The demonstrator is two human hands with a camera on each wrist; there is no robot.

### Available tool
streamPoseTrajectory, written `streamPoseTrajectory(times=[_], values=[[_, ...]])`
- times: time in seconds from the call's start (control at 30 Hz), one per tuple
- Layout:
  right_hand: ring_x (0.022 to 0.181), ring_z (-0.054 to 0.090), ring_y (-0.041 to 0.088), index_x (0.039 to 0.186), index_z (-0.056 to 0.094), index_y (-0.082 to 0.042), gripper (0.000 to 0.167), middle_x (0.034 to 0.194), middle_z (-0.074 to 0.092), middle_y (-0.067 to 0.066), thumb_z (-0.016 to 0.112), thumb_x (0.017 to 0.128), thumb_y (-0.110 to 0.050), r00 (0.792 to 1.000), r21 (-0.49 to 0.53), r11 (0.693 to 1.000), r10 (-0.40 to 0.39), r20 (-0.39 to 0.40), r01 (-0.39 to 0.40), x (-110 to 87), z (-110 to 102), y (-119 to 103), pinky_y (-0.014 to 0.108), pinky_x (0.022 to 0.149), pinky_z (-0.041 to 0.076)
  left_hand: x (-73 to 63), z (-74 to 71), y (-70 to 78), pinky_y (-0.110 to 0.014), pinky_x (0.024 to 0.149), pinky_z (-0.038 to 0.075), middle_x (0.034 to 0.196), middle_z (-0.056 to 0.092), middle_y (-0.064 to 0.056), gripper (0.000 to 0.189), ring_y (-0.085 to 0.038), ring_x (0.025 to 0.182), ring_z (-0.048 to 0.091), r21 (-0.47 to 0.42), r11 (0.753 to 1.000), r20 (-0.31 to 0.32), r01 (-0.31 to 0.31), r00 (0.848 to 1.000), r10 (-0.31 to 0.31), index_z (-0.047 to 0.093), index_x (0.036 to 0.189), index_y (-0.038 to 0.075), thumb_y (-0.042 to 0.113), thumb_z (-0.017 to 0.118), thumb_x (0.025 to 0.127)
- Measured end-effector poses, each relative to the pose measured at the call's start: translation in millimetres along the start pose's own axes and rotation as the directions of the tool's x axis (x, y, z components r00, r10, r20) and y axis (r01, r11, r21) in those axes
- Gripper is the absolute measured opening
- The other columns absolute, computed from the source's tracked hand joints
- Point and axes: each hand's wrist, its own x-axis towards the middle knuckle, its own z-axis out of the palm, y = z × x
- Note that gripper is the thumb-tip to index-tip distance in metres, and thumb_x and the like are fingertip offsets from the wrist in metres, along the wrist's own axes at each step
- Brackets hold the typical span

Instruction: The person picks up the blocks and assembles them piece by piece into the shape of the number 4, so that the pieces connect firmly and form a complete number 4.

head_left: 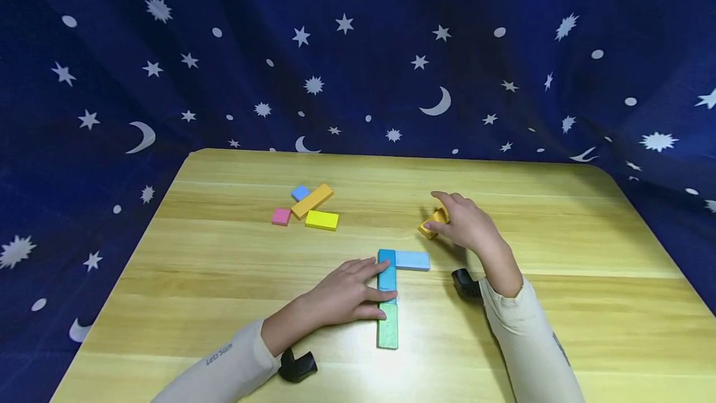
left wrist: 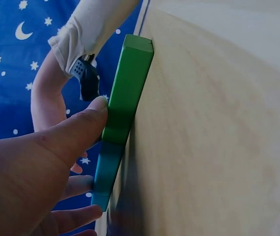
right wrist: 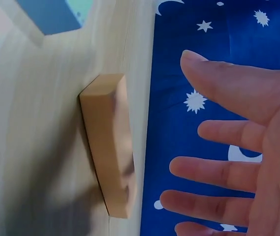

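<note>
My left hand point(head_left: 349, 294) touches a column of wooden blocks with outstretched fingers. Its thumb lies against the green block point(head_left: 388, 331), and other fingertips are on the blue blocks point(head_left: 386, 278) above it. From the column's top, a light blue block point(head_left: 413, 260) points right. My right hand point(head_left: 468, 224) hovers beside an orange block point(head_left: 429, 226) that lies on the table. In the right wrist view, a gap shows between the spread fingers of the right hand point(right wrist: 248, 142) and the orange block point(right wrist: 105, 142); nothing is held.
Farther back on the left lie a long orange block point(head_left: 312, 201), a yellow block point(head_left: 321, 221), a pink block point(head_left: 281, 216) and a small blue block point(head_left: 300, 192). Behind the wooden table point(head_left: 559, 328) hangs a dark blue cloth point(head_left: 358, 67) with moons and stars.
</note>
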Motion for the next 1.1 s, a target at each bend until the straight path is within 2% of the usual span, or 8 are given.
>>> streamPoseTrajectory(times=[0.37,0.67,1.1], values=[[0.117,0.039,0.050,0.141,0.028,-0.001,0.080,0.134,0.040,0.029,0.064,0.081,-0.038,0.999,-0.012,0.999,0.047,0.014,-0.047,2.9,4,10,0.061,0.089,0.037,1.3,-3.1,2.3,-0.043,0.107,0.031,0.147,0.031,-0.008,0.043,-0.029,0.133,0.034,0.003,1.000,0.030,0.013,0.999,-0.013,0.052,0.127,0.034,0.052,0.047,0.088],[0.114,0.041,0.049,0.143,0.022,-0.001,0.090,0.131,0.040,0.033,0.068,0.077,-0.042,0.997,-0.002,0.997,0.074,0.026,-0.074,7.9,13,17,0.062,0.089,0.036,0.8,-1.1,2.3,-0.043,0.106,0.032,0.147,0.032,-0.008,0.043,-0.029,0.132,0.035,0.002,1.000,0.016,0.012,1.000,-0.012,0.053,0.126,0.034,0.052,0.047,0.088],[0.096,0.053,0.039,0.141,0.025,0.001,0.092,0.112,0.052,0.029,0.069,0.075,-0.046,0.998,-0.015,0.998,0.057,0.033,-0.057,9.4,20,19,0.053,0.076,0.044,0.5,-2.6,4.3,-0.042,0.104,0.034,0.146,0.033,-0.009,0.042,-0.028,0.131,0.037,0.007,1.000,0.016,0.004,1.000,-0.004,0.053,0.126,0.034,0.051,0.047,0.088]])
